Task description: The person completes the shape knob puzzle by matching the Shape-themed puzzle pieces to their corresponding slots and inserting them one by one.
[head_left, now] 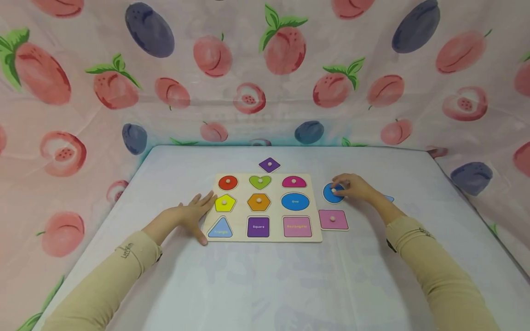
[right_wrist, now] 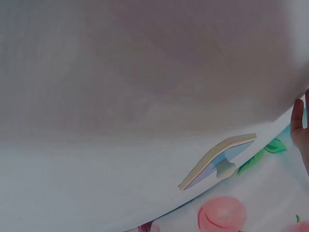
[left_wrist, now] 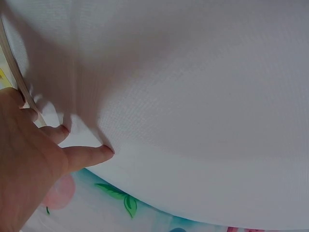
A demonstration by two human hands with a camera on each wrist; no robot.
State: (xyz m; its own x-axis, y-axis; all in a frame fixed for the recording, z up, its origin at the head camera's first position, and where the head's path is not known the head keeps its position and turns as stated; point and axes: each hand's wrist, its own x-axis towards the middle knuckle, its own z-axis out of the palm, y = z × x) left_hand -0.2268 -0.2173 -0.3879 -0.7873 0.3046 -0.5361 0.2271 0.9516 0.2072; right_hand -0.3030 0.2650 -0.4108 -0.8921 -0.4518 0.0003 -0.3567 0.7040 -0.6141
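Note:
A wooden peg puzzle board (head_left: pixel 238 218) lies flat on the table, with several knobbed shapes in its recesses. Bare blue oval, triangle, square and rectangle recesses show too. My left hand (head_left: pixel 192 215) rests along the board's left edge, fingers spread and thumb by the near corner; the left wrist view shows this hand (left_wrist: pixel 29 159) against the board's edge. Right of the board, my right hand (head_left: pixel 357 187) pinches the white knob of a blue oval puzzle piece (head_left: pixel 329 195). Only part of the right hand (right_wrist: pixel 300 133) enters the right wrist view.
A pink rectangular piece (head_left: pixel 340 224) lies against the board's right side. Behind the board is a purple square piece (head_left: pixel 265 166). A light-blue triangle piece (right_wrist: pixel 217 162) sits beyond the right forearm, which partly covers it in the head view. Fruit-patterned cloth (head_left: pixel 281 124) hangs around the table.

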